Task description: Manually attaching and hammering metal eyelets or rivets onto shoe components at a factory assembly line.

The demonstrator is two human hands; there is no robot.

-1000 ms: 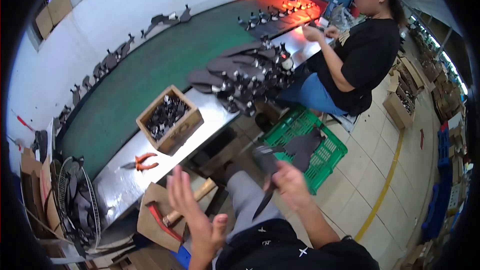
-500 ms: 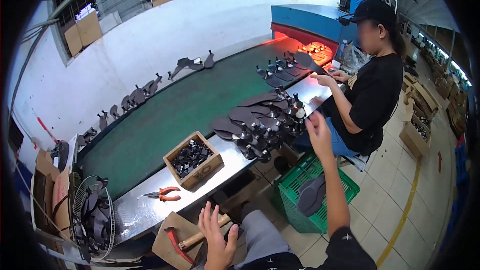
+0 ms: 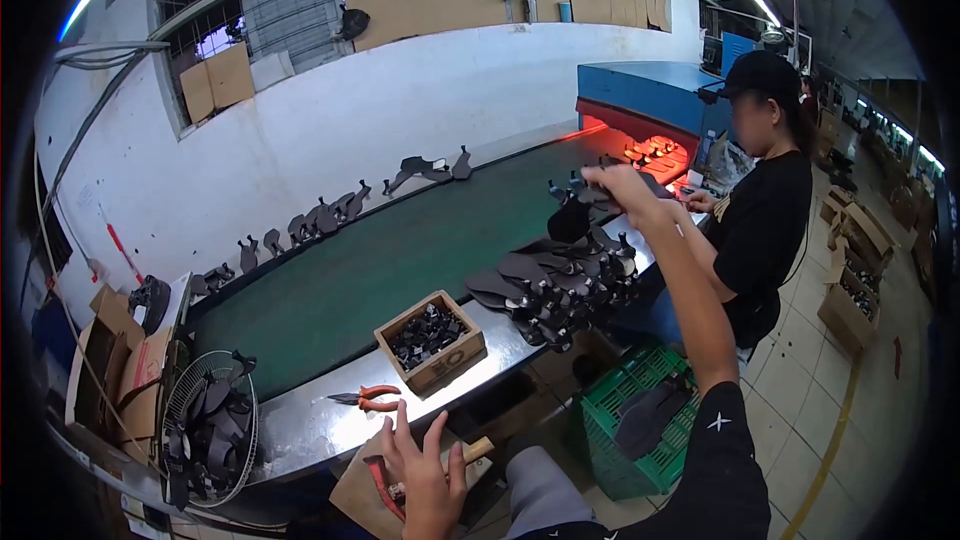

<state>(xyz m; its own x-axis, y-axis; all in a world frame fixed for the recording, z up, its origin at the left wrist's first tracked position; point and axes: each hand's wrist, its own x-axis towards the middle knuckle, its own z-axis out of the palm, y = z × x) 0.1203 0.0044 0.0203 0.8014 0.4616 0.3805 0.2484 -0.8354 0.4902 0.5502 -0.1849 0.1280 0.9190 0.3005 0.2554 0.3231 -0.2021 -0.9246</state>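
Note:
My right hand [image 3: 630, 192] is raised over the conveyor's near side, fingers closed on a dark shoe sole [image 3: 569, 222] that hangs below them. Beneath it, on the metal ledge, lies a heap of dark grey heeled soles [image 3: 530, 270]. My left hand [image 3: 428, 485] is held above a board [image 3: 350, 490], fingers spread with nothing in them. Partly behind that hand lies a hammer [image 3: 480, 449] with a red head and wooden handle. Orange-handled pliers [image 3: 378, 400] rest on the ledge beside a wooden box [image 3: 455, 365] of small black pieces.
A green conveyor belt [image 3: 350, 285] runs along the wall to a blue heater [image 3: 640, 90] glowing red. At right sits a co-worker [image 3: 765, 210] in black. A green crate [image 3: 630, 440] holding soles stands on the floor; a white wire basket [image 3: 252, 440] of soles is at left.
My right hand has gone from beside the heap's right end up over the belt side and now has a sole. My left hand stays spread. The view has tilted upward.

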